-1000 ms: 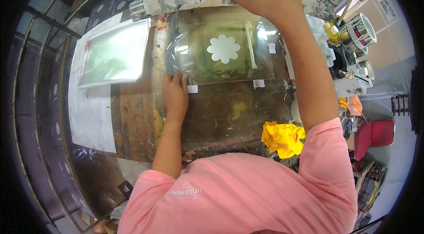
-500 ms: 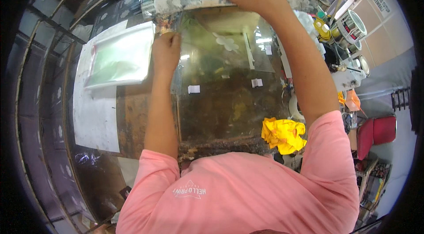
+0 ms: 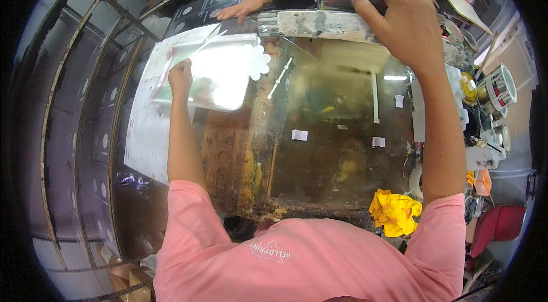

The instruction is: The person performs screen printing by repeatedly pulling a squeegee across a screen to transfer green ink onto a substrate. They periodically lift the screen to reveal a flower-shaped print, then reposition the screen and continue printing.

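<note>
Left hand [image 3: 180, 76] at film [image 3: 258, 63] edge, right hand [image 3: 408, 22] on frame [image 3: 319, 23], wide gap between

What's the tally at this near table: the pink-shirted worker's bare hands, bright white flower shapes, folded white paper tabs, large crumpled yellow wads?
Pink-shirted worker's bare hands: 2
Bright white flower shape: 1
Folded white paper tabs: 3
Large crumpled yellow wad: 1
Total: 7
</note>
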The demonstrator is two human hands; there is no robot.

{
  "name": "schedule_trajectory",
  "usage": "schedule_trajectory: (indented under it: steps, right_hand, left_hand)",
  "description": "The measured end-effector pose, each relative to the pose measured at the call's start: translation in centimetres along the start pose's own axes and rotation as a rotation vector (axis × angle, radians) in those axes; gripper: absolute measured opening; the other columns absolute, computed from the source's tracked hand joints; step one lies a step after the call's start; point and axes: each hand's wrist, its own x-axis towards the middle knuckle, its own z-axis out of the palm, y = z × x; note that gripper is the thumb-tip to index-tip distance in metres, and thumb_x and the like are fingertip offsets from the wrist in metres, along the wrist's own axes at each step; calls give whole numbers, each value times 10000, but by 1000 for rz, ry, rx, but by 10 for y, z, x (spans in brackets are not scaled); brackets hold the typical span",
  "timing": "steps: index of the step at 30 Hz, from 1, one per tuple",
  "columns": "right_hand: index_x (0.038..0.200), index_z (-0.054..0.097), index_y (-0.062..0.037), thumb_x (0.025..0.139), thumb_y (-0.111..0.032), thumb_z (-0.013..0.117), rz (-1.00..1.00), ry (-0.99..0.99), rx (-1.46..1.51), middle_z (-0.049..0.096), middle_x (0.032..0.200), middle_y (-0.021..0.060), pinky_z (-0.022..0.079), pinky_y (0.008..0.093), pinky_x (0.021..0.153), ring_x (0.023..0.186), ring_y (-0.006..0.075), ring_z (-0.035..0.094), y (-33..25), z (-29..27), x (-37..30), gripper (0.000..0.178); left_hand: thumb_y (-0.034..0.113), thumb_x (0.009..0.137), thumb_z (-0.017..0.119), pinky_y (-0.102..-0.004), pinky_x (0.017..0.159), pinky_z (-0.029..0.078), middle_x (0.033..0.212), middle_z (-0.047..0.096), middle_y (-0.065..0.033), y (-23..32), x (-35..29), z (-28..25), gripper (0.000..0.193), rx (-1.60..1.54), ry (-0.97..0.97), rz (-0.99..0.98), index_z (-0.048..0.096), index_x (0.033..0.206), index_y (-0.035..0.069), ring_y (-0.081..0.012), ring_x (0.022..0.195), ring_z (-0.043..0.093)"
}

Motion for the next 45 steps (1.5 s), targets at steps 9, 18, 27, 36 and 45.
schedule_trajectory:
  steps: [9, 18, 27, 36, 45]
  right_hand:
    - [982, 733, -36, 963, -472, 605, 6, -69, -42, 700, 853, 199, 412, 421, 802, 794, 363, 637, 3, -3, -4, 454]
    - [991, 744, -39, 964, -480, 603, 35, -124, -59, 718, 859, 182, 432, 457, 852, 835, 376, 661, 2, -2, -4, 464]
    - [907, 719, -22, 952, -480, 608, 42, -87, 8, 696, 813, 154, 418, 457, 825, 826, 349, 668, -9, -4, -13, 473]
    - [960, 743, -40, 955, -517, 586, 2, -12, -63, 706, 823, 156, 429, 470, 824, 829, 352, 673, 7, 7, -14, 503]
    - [768, 721, -10, 923, -466, 585, 5, -40, 37, 720, 778, 192, 436, 472, 797, 774, 344, 700, 2, -5, -1, 501]
  left_hand:
    - [408, 1075, 475, -575, 1239, 190, 1638, 371, -191, 32, -129, 6, 587, 347, -158, 416, 472, 1527, 34, -395, 1503, 345]
    - [398, 1071, 478, -633, 1219, 215, 1481, 591, -99, 38, -128, 7, 430, 455, -288, 391, 662, 1370, 149, -330, 1404, 497]
    - [357, 1022, 604, -455, 964, 499, 1007, 763, -159, 44, -84, -14, 358, 137, -148, 335, 803, 991, 61, -362, 999, 694]
    - [443, 1034, 573, -506, 812, 549, 877, 743, -213, 178, -150, 33, 453, 214, -396, 601, 803, 927, 67, -388, 827, 707]
    - [749, 915, 538, -613, 1218, 203, 1473, 530, -271, 257, -297, 168, 831, -81, -615, 782, 664, 1343, 48, -429, 1418, 453]
